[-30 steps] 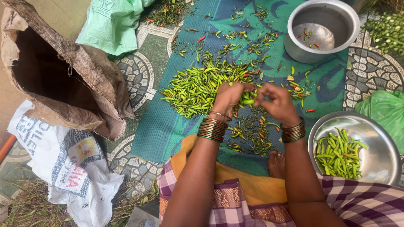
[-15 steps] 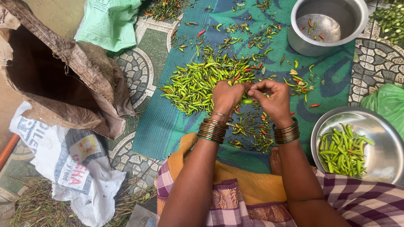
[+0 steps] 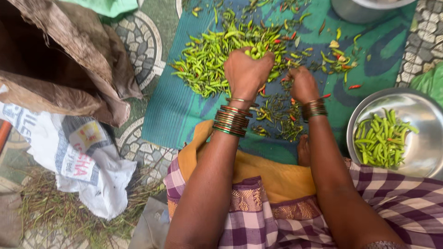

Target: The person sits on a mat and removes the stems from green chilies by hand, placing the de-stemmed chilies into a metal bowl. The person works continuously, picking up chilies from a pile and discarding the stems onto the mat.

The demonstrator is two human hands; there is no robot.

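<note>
A brown sack [image 3: 60, 64] lies open at left. The left hand [image 3: 248, 71] closes over green chillies [image 3: 217, 55] heaped on the teal mat [image 3: 170, 115]. The right hand [image 3: 302, 84] is clenched beside it; I cannot tell what it grips. A steel bowl [image 3: 415, 108] holds chillies at right.

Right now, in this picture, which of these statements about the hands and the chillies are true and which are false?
1. The left hand rests on the pile of green chillies. True.
2. The steel bowl at the right is empty. False: it holds green chillies.
3. The chillies lie on a teal mat. True.
4. The right hand is inside the brown sack. False: it is over the mat, beside the pile.
5. Both wrists wear bangles. True.
</note>
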